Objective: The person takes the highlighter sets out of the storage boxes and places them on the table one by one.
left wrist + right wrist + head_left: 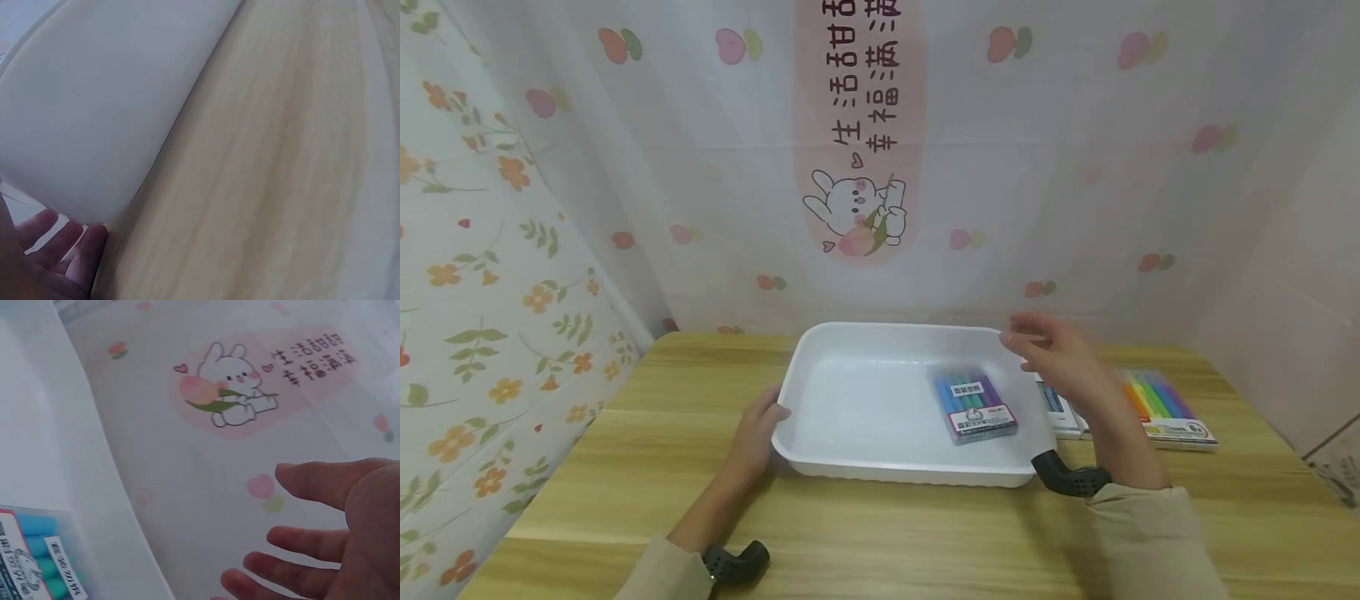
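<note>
A white rectangular tray (857, 408) rests on the wooden table, with a clear pack of blue, green and purple pens (973, 404) lying inside toward its right end. At the tray's left side, my left hand (752, 437) grips the rim, thumb over the edge and fingers against the outside. The left wrist view has those fingers (65, 247) at the tray's rounded corner. My right hand (1071, 367), blurred, is raised near the right rim with fingers spread and nothing in it. In the right wrist view the pen pack (44, 556) sits left of that hand.
Right of the tray lies a pack of rainbow-coloured pens (1165, 408). Between it and the tray is another white pack (1060, 417), partly hidden by my right arm. A printed curtain (955, 192) hangs behind the wooden table (880, 533).
</note>
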The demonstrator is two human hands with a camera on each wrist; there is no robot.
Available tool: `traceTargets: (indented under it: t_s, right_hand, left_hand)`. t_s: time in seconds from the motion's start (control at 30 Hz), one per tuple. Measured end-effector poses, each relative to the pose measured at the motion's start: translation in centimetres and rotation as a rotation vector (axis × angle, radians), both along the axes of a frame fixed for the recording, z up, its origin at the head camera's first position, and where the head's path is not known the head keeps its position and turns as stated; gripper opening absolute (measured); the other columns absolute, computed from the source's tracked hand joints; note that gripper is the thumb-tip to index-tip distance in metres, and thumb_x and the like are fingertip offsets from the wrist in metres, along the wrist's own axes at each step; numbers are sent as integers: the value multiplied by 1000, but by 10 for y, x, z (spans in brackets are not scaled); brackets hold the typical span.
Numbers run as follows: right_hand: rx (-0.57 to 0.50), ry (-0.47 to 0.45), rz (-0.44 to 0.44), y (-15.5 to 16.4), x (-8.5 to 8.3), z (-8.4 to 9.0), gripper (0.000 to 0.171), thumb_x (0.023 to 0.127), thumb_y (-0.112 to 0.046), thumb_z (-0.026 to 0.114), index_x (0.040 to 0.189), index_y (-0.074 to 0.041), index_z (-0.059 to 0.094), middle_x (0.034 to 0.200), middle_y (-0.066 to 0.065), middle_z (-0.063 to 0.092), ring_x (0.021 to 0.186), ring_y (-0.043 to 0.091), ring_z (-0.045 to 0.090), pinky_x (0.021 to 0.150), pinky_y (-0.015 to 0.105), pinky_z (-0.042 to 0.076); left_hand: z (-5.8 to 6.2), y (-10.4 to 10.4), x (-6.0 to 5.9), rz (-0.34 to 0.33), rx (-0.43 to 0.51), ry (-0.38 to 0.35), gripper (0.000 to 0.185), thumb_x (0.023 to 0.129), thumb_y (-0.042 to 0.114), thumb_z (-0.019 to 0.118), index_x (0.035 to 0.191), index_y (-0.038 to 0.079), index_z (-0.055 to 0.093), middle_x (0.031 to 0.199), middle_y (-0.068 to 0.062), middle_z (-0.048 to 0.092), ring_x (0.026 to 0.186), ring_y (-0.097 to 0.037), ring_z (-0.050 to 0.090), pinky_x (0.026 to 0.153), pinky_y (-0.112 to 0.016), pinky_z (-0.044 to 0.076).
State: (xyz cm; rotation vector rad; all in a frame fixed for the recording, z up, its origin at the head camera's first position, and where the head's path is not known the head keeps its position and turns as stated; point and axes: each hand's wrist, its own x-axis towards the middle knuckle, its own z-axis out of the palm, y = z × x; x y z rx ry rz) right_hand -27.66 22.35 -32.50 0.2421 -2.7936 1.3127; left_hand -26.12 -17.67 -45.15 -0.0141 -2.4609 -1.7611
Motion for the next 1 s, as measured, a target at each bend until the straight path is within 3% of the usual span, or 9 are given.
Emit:
traceTargets:
  t_s: [0.3,0.7,1.0]
  right_hand:
    - [122,-83,12,-24,-12,-21,69,99,-41,59,153,-3,38,154,27,44,138,49,47,107,62,45]
    - [166,-215,20,-36,-19,-43,76,99,-45,56,157,-4,29,161,27,32,144,51,36,112,67,37]
    - [223,-224,8,-41,-22,-53,77,99,-41,59,156,1,28,158,30,36,144,50,37,115,64,35]
  left_hand:
    - [0,-2,0,-23,17,-1,52,95,14,43,145,-2,51,137,-27,61,111,-35,67,90,-29,53]
    - [3,-2,3,-25,2,-24,54,97,15,42,147,-3,47,143,-28,56,122,-41,62,105,-52,50]
    - [2,-1,1,-20,0,-12,53,95,15,43,145,-2,51,140,-26,59,118,-39,65,96,-35,53]
